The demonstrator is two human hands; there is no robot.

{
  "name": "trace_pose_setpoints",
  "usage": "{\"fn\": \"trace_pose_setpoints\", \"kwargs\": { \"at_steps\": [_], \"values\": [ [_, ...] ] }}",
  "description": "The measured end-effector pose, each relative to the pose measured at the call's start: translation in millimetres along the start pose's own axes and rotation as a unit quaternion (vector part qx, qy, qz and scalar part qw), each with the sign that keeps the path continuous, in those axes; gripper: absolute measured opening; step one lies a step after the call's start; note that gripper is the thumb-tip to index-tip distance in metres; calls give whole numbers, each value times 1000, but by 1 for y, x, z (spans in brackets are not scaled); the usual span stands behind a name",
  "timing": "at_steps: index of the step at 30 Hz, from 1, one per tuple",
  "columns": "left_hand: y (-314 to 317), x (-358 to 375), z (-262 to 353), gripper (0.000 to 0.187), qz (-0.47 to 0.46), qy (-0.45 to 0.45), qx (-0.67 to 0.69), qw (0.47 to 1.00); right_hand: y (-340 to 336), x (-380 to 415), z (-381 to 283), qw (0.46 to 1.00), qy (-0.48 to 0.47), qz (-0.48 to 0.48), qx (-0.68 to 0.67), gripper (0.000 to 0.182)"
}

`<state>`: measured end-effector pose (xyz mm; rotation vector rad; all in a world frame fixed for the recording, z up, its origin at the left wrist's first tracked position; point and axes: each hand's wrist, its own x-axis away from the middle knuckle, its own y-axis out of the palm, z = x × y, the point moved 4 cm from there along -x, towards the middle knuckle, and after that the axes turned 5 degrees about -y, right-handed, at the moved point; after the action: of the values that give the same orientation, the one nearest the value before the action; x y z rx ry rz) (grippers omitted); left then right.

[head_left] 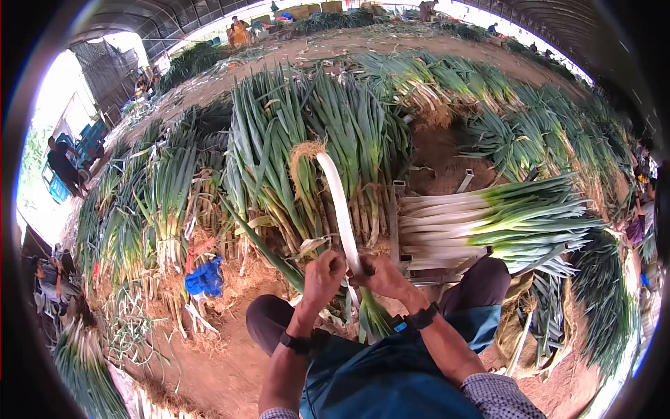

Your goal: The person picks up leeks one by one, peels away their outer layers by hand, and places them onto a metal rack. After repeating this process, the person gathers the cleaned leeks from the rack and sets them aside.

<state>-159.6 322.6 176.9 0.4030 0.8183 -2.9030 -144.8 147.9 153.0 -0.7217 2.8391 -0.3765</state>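
Between my knees I hold one long green onion. It stands roots up, its white stalk bowed and its tan roots drooping left at the top. My right hand is closed around the stalk low down, and green leaves spread below that grip. Close beside it on the left, my left hand is closed with curled fingers; whatever it pinches is hidden. A pale strip hangs just between the hands. To the right, peeled green onions lie side by side in a metal frame, white ends toward me.
Unpeeled green onion bundles stand right in front, with more bundles at left. A blue cloth or bag lies among the root litter. A sack sits by my right knee. Other people are farther off, one near a blue vehicle.
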Motion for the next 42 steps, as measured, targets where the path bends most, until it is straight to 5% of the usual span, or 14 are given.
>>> {"fn": "trace_pose_setpoints", "kwargs": {
  "at_steps": [2, 5, 6, 8, 12, 15, 16, 23, 24, 28, 30, 34, 38, 42],
  "values": [
    [-11, -3, -10, 14, 49, -28, -22, 998, 0, 1, 3, 999, -48, 12, -8, 41],
    [-1, -3, -48, 25, 86, -115, 270, 952, 11, -3, 39, 999, -31, 23, -34, 37],
    [-8, -6, -12, 36, 48, -136, 152, 978, -2, 6, -26, 995, 36, 6, 88, 35],
    [5, -16, 3, 36, 108, -46, 81, 990, 25, -3, 46, 997, -64, 38, 32, 37],
    [26, -44, -37, 38, 134, -125, 267, 946, 35, -3, 0, 983, -159, 64, -71, 49],
    [0, -32, -25, 44, 138, -14, -84, 987, 14, 10, -32, 990, -91, -33, -99, 48],
    [19, -39, -108, 46, 199, 145, -295, 923, 11, 11, -34, 988, -74, -56, -123, 45],
    [9, -41, -53, 50, 140, -53, -77, 986, 0, 13, -30, 974, -95, -67, -196, 46],
    [12, -39, -49, 52, 176, 76, -194, 962, -3, 20, -40, 978, -89, -45, -181, 47],
    [6, -27, -7, 55, 107, 10, 4, 994, -6, 26, -44, 974, -89, -51, -203, 51],
    [9, -28, -17, 56, 128, -60, 68, 988, -3, 28, -37, 998, -47, -21, -43, 60],
    [12, -30, -30, 59, 211, -49, -24, 976, -6, 36, -29, 998, 26, -33, -39, 88],
    [8, -20, -3, 53, 170, -62, 174, 968, -13, 36, -46, 995, 69, -66, 3, 90],
    [-13, -10, 39, 45, 77, -1, 69, 995, -5, 24, -34, 998, -15, -52, -16, 94]
  ]
}}
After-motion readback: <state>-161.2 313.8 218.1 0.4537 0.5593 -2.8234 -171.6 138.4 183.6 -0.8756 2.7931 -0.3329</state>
